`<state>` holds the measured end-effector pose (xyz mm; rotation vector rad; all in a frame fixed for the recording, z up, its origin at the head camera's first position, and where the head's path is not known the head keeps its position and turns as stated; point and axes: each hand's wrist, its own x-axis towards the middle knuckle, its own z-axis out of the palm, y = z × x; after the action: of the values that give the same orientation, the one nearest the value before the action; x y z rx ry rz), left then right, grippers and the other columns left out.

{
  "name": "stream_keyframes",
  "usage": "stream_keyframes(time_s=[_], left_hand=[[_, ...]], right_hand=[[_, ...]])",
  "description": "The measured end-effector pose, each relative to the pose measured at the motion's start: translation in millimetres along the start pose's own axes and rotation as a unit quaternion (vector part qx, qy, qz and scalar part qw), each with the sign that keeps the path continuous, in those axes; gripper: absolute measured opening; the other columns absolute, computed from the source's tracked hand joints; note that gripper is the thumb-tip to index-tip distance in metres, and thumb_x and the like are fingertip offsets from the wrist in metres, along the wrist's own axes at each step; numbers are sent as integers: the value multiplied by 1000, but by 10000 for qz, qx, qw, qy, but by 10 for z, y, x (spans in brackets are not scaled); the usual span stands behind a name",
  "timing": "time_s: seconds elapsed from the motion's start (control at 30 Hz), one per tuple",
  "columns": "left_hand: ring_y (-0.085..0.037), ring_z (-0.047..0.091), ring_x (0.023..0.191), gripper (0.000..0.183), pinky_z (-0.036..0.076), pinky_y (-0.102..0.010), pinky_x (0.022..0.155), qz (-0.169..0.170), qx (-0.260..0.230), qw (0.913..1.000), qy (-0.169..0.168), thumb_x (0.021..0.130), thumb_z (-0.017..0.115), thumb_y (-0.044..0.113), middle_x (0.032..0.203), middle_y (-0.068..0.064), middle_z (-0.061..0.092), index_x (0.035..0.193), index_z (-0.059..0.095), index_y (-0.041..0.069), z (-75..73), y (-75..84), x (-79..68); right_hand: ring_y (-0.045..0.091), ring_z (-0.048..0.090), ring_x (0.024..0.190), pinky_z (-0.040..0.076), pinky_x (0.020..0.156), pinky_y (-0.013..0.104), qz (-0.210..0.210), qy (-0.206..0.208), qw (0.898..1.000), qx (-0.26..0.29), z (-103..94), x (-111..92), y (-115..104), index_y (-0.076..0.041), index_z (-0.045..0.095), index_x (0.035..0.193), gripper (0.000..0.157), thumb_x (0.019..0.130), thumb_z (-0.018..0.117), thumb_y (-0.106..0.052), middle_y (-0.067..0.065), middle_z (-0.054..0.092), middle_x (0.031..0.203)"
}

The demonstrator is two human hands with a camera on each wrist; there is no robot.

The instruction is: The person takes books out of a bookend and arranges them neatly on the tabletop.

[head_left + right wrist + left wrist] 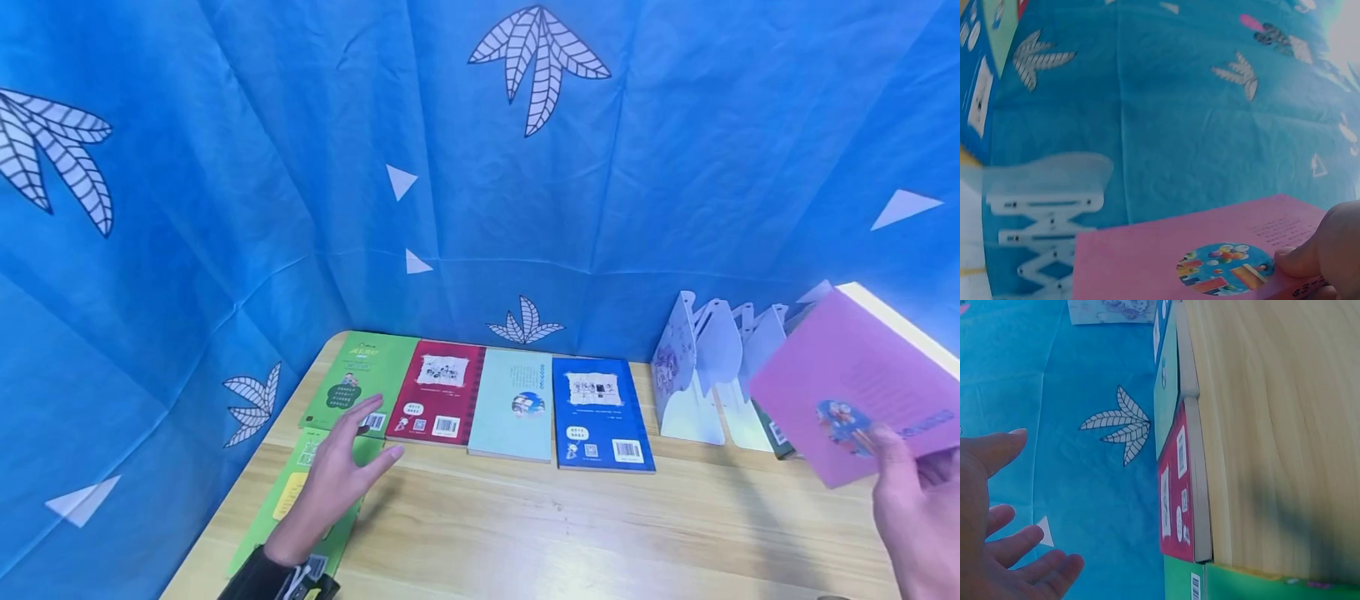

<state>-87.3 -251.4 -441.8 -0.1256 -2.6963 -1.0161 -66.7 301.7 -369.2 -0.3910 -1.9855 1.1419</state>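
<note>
A pink book (847, 392) is held up in my right hand (907, 500), thumb on its cover and the other fingers mostly hidden behind it. The right wrist view shows the same pink book (1147, 256) with a round picture. Over the green books at the left, my left hand (341, 467) hovers with spread fingers, holding nothing. Beneath it lie one green book (386, 354) and another green book (258, 525). To their right, in a row, are a red book (450, 408), a mint-green book (510, 433) and a blue book (607, 425).
A white expandable bookend rack (678, 375) stands at the back right, partly behind the pink book. A dark green book (772, 433) shows at its foot. Blue patterned cloth (480, 208) hangs behind and left of the wooden table (525, 533).
</note>
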Motion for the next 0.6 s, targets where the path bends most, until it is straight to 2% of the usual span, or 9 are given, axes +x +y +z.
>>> stream_keyframes(time_s=[0.1,0.23,0.3,0.4,0.43,0.47,0.5,0.57,0.6], left_hand=[[-43,44,147,78,46,-66,111,-37,-66,10000,-59,89,83,23,160,-19,46,155,43,9,1,42,-10],[-42,46,146,78,48,-64,110,-30,-306,9994,-132,89,83,20,160,-17,46,155,43,9,27,109,-12],[-40,48,145,78,50,-63,108,-2,-476,9987,-168,89,83,21,160,-15,47,155,43,10,42,136,-12],[-38,50,143,79,52,-62,107,-19,-696,9973,-243,89,84,24,160,-11,48,155,44,15,72,183,-15],[-37,51,142,79,52,-63,107,-45,-752,9968,-282,88,84,26,160,-10,48,155,44,18,84,201,-16],[-37,51,142,79,52,-63,107,-62,-799,9963,-317,88,84,27,159,-10,48,155,44,19,94,220,-17],[-37,51,142,79,52,-63,107,-77,-822,9960,-351,88,85,28,159,-10,49,155,44,20,104,242,-17],[-37,50,143,80,50,-64,108,-131,-847,9955,-413,88,85,30,159,-9,49,156,44,22,117,280,-16],[-37,50,142,80,50,-65,108,-132,-862,9953,-433,88,85,30,159,-9,49,156,44,22,120,296,-15]], right_hand=[[-25,55,84,44,76,-6,390,-252,9989,20,2,-49,-45,-34,55,123,39,100,64,-4,-38,56,93],[-29,55,83,45,76,-5,360,-651,9972,13,18,-107,-65,-35,57,112,35,100,63,-2,-40,56,88],[-29,55,85,45,75,-5,331,-874,9954,-185,36,-141,-97,-28,62,117,28,101,63,-4,-35,61,92],[-32,52,82,45,70,-5,-16,-1028,9931,-563,63,-205,-181,-8,67,123,24,99,68,-5,-43,57,91],[-34,50,81,44,67,-6,-230,-1007,9922,-700,70,-231,-206,-2,68,123,26,98,70,-5,-40,61,90],[-36,47,80,42,65,-6,-392,-990,9909,-827,76,-260,-235,2,68,123,29,96,72,-5,-45,58,90],[-37,45,80,41,63,-6,-575,-966,9895,-912,84,-289,-264,5,68,121,29,94,75,-4,-39,66,88],[-39,44,80,39,64,-7,-865,-925,9877,-920,103,-336,-294,5,71,116,29,89,79,-2,-47,62,85],[-40,43,80,39,63,-7,-893,-961,9868,-952,115,-356,-311,4,72,115,29,88,80,-2,-35,72,85]])
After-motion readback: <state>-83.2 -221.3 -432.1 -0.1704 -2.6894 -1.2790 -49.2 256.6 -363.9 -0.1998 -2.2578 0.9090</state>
